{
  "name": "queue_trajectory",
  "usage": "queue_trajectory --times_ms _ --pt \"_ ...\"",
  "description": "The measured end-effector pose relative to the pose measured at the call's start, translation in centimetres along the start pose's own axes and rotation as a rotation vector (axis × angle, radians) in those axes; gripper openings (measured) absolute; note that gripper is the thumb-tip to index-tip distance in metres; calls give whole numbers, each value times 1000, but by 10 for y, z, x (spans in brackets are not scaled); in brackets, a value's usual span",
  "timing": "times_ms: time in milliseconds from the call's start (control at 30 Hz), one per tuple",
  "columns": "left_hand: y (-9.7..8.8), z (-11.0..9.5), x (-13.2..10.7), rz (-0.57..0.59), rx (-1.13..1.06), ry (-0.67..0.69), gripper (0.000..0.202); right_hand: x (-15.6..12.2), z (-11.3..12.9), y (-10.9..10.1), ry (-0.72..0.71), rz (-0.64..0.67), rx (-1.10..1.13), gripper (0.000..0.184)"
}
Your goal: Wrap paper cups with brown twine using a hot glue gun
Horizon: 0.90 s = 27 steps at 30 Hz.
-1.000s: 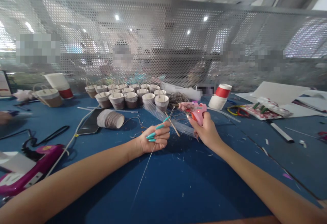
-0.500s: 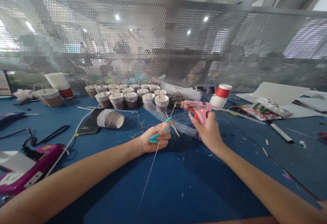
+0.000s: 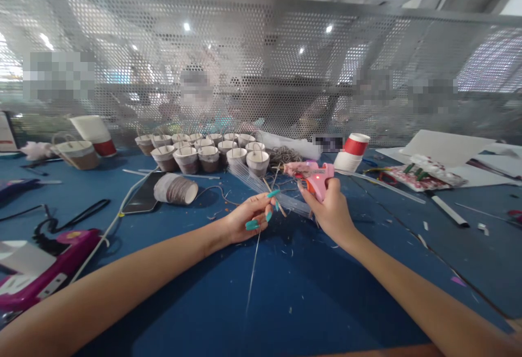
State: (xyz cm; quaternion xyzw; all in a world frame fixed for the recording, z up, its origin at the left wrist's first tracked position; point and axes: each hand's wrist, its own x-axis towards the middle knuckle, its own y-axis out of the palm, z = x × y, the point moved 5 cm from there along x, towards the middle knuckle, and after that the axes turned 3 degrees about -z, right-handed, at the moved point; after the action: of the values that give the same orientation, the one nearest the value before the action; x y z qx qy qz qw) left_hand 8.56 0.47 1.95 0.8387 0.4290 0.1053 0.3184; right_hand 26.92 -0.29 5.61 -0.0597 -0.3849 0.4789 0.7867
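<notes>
My right hand is wrapped round the handle of a pink hot glue gun, which has an orange trigger and a lit red light. The gun's nozzle points left, above and beyond my left hand. My left hand, with long turquoise nails, is closed in a pinch on a thin pale strand. The strand hangs below the fingers and blurs toward its lower end. Just past the fingertips is a thin wooden stick. Clear glue sticks lie behind both hands.
Several small cord-wrapped paper cups with handles stand at the back. One wrapped cup lies on its side by a dark phone. A magenta device, white cable, stacked cups and paper sheets lie around the blue table.
My left hand has shifted slightly right and its fingers have loosened a little. The strand below it hangs steeper. The glue gun has moved slightly left.
</notes>
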Motion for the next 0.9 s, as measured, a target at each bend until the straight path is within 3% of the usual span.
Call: queue_trajectory --times_ms 900 --pt "-6 0 1 -154 79 23 13 -3 8 -1 -77 8 -55 42"
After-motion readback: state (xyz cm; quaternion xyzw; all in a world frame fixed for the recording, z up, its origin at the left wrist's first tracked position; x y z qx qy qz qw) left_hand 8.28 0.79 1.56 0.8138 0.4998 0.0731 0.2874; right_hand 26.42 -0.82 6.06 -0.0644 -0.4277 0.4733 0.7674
